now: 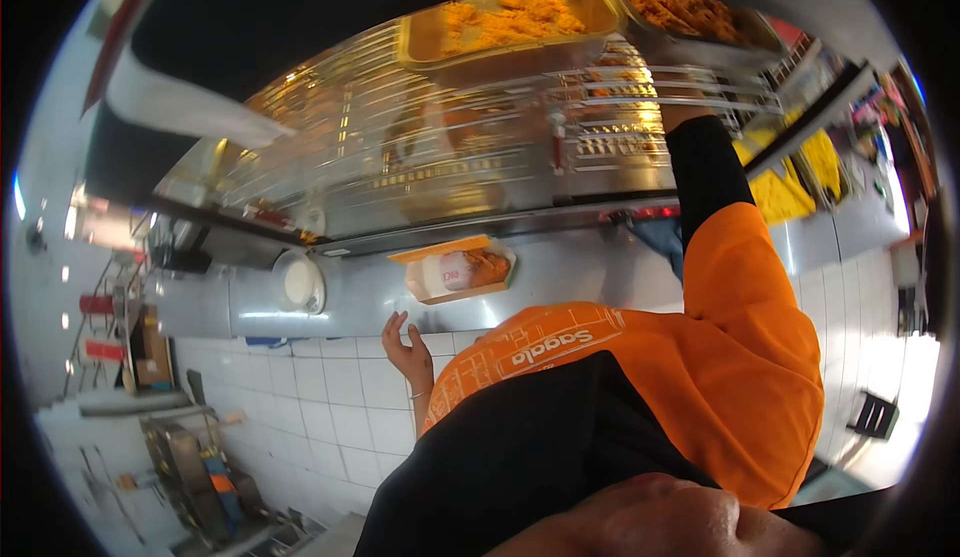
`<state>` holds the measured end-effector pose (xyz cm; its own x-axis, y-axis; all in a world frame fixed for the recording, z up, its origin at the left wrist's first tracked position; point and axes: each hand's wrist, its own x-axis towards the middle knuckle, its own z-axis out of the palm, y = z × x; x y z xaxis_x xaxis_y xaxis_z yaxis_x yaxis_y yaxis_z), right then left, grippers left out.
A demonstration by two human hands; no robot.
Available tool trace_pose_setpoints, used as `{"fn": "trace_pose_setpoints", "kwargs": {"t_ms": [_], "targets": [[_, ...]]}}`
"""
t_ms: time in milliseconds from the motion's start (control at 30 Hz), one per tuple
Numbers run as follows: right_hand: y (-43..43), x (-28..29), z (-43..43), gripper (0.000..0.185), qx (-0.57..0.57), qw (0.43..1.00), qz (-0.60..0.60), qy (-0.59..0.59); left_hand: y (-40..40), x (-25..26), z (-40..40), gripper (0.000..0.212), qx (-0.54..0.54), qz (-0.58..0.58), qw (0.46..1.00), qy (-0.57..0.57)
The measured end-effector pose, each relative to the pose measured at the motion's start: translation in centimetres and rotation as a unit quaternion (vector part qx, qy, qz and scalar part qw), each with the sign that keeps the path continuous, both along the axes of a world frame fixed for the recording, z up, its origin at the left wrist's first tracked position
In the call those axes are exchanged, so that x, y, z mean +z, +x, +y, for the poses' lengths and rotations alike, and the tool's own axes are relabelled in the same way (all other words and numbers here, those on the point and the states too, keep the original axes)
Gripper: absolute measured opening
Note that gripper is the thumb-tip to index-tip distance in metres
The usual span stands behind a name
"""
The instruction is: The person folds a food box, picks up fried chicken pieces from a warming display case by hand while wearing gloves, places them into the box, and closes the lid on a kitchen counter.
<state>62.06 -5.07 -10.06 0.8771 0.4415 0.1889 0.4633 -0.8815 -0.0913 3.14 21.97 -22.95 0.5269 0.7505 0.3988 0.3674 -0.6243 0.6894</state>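
My left hand [409, 347] hangs at the front edge of the steel counter [555, 264], fingers apart and nothing in it. Just beyond it lies an opened paperboard food box [425, 285]. Inside the box are a paper-wrapped bundle [454, 270] bearing writing and a piece of fried chicken [490, 267]. My right arm reaches up into a lit food display case [480, 204] with wire racks [615, 103]. Only the wrist of my right hand [681, 113] shows clearly; its fingers are hidden or blurred behind the racks.
Metal trays of fried food [517, 21] and darker fried pieces [679, 13] sit on top in the case. A round white container [300, 283] stands at the counter's left. Yellow items [776, 182] lie right of my arm. A blue cloth [660, 242] hangs beside my sleeve.
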Motion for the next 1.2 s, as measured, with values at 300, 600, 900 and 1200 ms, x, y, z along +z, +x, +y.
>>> {"fn": "trace_pose_setpoints", "kwargs": {"t_ms": [300,600,900,1200], "targets": [[1.8,-1.9,-0.4,0.028,-0.025,0.997,-0.064,-0.041,-1.0,-1.5,-1.4,0.023,0.049,-0.033,0.997,-0.042],[-4.0,-0.6,-3.9,0.025,0.03,0.95,-0.312,-0.001,2.6,-1.3,1.8,0.019,0.026,-0.056,0.997,-0.035],[-30.8,2.8,-6.4,0.028,0.035,0.922,0.035,0.385,7.1,-2.2,7.3,0.043,-0.158,0.083,0.984,0.009],[-40.4,-1.1,4.6,0.024,0.009,0.729,0.413,0.546,6.2,-3.4,11.4,0.075,-0.373,0.071,0.921,-0.088]]}}
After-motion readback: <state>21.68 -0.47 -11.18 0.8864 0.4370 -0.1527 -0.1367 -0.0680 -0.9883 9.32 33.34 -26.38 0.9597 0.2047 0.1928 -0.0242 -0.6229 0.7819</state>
